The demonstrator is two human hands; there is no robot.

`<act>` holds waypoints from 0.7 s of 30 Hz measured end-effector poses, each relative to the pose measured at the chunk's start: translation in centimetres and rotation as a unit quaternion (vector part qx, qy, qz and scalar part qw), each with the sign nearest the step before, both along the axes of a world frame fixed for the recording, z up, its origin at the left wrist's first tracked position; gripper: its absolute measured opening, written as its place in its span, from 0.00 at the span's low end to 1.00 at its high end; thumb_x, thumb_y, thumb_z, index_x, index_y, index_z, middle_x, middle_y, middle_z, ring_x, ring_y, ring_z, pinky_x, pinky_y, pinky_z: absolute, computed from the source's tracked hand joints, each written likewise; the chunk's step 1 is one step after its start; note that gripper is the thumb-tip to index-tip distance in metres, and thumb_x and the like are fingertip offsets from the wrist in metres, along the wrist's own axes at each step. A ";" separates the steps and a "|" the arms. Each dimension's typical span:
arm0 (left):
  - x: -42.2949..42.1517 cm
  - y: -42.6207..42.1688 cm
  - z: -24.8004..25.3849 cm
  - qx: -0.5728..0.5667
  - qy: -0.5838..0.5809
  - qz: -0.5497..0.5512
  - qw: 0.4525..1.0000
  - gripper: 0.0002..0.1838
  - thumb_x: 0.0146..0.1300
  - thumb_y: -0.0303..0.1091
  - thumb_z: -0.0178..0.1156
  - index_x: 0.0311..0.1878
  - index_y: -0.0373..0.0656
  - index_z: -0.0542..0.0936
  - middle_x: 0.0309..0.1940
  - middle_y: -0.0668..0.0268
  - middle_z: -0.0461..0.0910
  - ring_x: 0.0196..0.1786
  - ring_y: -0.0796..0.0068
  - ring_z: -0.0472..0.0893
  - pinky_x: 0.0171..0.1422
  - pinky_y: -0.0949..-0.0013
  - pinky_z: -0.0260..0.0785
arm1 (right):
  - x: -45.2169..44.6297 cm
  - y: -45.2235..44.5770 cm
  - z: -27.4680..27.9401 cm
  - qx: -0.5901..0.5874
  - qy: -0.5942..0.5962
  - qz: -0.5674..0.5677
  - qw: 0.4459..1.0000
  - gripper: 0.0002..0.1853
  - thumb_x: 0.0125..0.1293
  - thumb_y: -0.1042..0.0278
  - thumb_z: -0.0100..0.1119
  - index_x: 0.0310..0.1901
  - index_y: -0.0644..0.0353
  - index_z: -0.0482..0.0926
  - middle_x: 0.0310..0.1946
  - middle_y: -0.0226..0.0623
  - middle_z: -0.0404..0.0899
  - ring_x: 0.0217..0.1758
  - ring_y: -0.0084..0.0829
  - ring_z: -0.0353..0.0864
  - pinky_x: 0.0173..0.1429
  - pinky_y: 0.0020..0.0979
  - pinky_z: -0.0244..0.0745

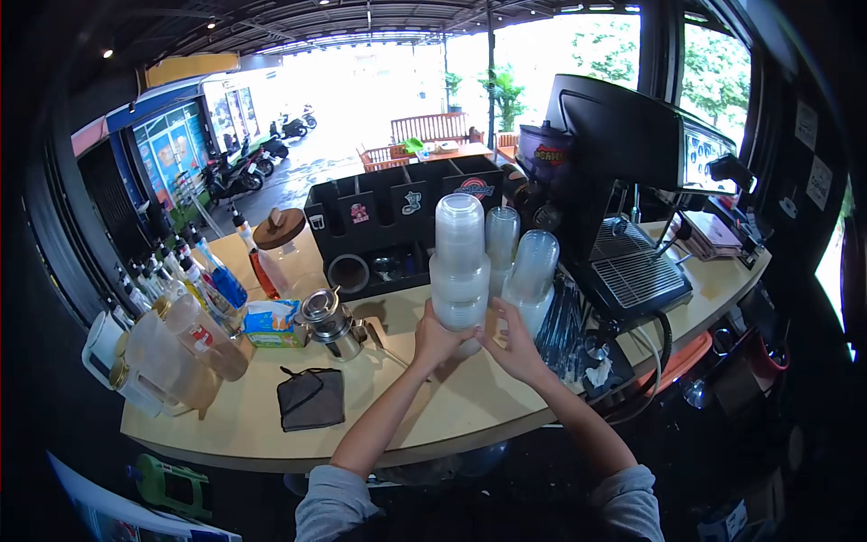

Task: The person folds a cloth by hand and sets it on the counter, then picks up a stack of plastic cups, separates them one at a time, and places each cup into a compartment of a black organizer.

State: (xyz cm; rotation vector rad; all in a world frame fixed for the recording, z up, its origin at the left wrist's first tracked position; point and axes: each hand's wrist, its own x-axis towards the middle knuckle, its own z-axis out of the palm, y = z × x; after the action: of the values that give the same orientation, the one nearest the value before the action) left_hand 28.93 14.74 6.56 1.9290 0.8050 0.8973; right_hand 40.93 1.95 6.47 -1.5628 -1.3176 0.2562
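A tall stack of clear plastic cups (460, 239) stands upright in front of me over the counter, wider cups at the bottom and narrower ones on top. My left hand (439, 340) is closed around its lower left side. At the lower right side, my right hand (514, 348) is curved against the stack with its thumb toward the base. Two more cup stacks are just behind and to the right: a narrow stack (502, 237) and a wider-based stack (536, 262). The very bottom of the held stack is partly hidden by my hands.
A black organizer (373, 201) stands behind the cups. To the right is an espresso machine (623, 117). On the left are syrup bottles (226, 285), plastic pitchers (158, 361), a tissue pack (275, 323), a metal pot (330, 322) and a dark folded cloth (312, 398).
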 end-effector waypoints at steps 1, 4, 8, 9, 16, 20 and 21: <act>0.1 -0.1 -0.5 -0.001 0.001 -0.005 1.000 0.49 0.33 0.44 0.79 0.58 0.36 0.65 0.50 0.49 0.78 0.54 0.54 0.79 0.58 0.57 0.72 | 0.0 -0.2 0.1 0.014 -0.023 0.002 1.000 0.39 0.61 0.63 0.64 0.68 0.63 0.52 0.65 0.49 0.58 0.68 0.43 0.62 0.62 0.46 0.67; 0.2 -0.6 -1.7 0.021 -0.020 -0.023 0.999 0.49 0.34 0.45 0.80 0.59 0.36 0.64 0.50 0.49 0.79 0.53 0.53 0.79 0.57 0.57 0.72 | -0.5 -0.9 1.6 0.030 -0.045 0.006 0.999 0.43 0.60 0.62 0.65 0.70 0.63 0.48 0.66 0.51 0.56 0.69 0.45 0.60 0.64 0.48 0.65; 0.3 -2.1 -1.9 0.024 -0.042 -0.030 0.998 0.48 0.37 0.46 0.79 0.59 0.36 0.64 0.52 0.50 0.77 0.55 0.53 0.78 0.58 0.58 0.71 | -0.5 -0.5 3.2 0.024 -0.043 0.000 0.999 0.49 0.58 0.60 0.67 0.71 0.63 0.43 0.67 0.51 0.54 0.71 0.47 0.57 0.67 0.51 0.60; 0.3 -2.2 -1.9 0.017 -0.048 -0.038 0.998 0.49 0.38 0.47 0.79 0.60 0.36 0.63 0.54 0.50 0.76 0.57 0.54 0.77 0.59 0.58 0.70 | -0.4 -0.4 3.6 0.024 -0.043 0.000 0.999 0.49 0.58 0.60 0.67 0.71 0.63 0.43 0.67 0.51 0.54 0.71 0.47 0.57 0.67 0.51 0.60; -2.5 0.6 0.2 0.010 -0.079 -0.110 0.991 0.62 0.38 0.46 0.79 0.71 0.36 0.48 0.69 0.48 0.57 0.72 0.54 0.58 0.73 0.56 0.54 | 0.3 -1.3 8.6 0.020 -0.056 0.006 0.998 0.59 0.48 0.59 0.75 0.72 0.62 0.39 0.70 0.52 0.48 0.73 0.48 0.53 0.70 0.51 0.56; -2.0 0.6 3.6 0.066 -0.104 -0.155 0.980 0.66 0.35 0.45 0.80 0.72 0.38 0.44 0.69 0.47 0.54 0.72 0.53 0.57 0.74 0.55 0.52 | 1.2 0.6 10.0 0.016 -0.099 0.028 0.995 0.66 0.38 0.54 0.78 0.69 0.72 0.40 0.68 0.59 0.50 0.72 0.51 0.54 0.73 0.43 0.54; -1.3 0.5 3.8 0.090 -0.124 -0.172 0.973 0.66 0.34 0.45 0.80 0.72 0.38 0.45 0.69 0.47 0.55 0.72 0.53 0.58 0.73 0.55 0.54 | 1.4 1.2 10.1 0.015 -0.100 0.029 0.994 0.66 0.38 0.54 0.78 0.69 0.72 0.40 0.68 0.59 0.50 0.72 0.51 0.54 0.73 0.43 0.54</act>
State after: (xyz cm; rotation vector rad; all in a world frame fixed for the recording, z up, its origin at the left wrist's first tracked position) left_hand 27.59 15.27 10.38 1.9805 0.2391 0.9938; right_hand 42.37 3.16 16.55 -1.5570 -1.5167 0.1185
